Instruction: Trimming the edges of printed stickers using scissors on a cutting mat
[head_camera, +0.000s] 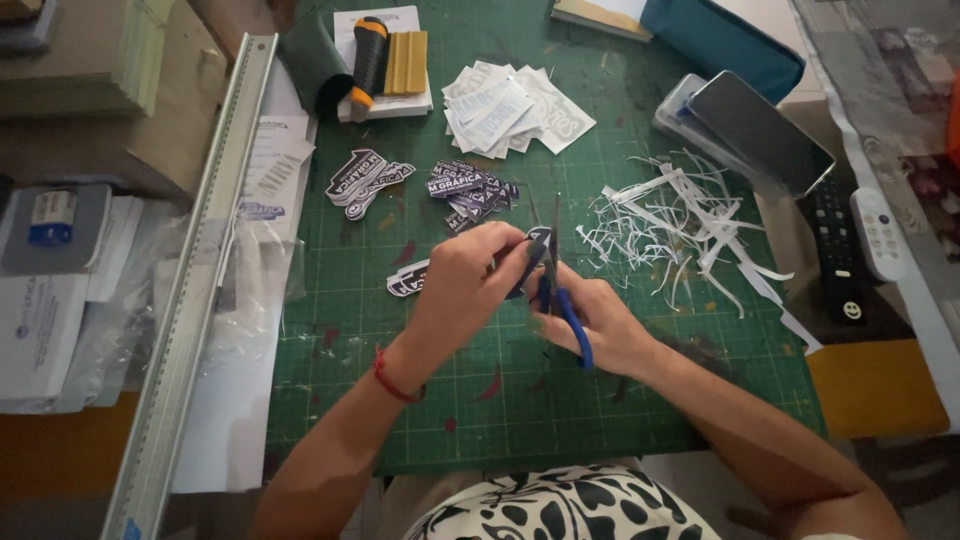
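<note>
At the middle of the green cutting mat, the right hand grips blue-handled scissors, blades pointing toward the far edge. The left hand pinches a sticker against the blades. Another sticker lies just left of it. White paper scraps litter the right side; cut sticker piles and uncut sheets sit nearer the far edge. A metal ruler runs along the left edge. A phone and remotes rest beyond the right edge.
</note>
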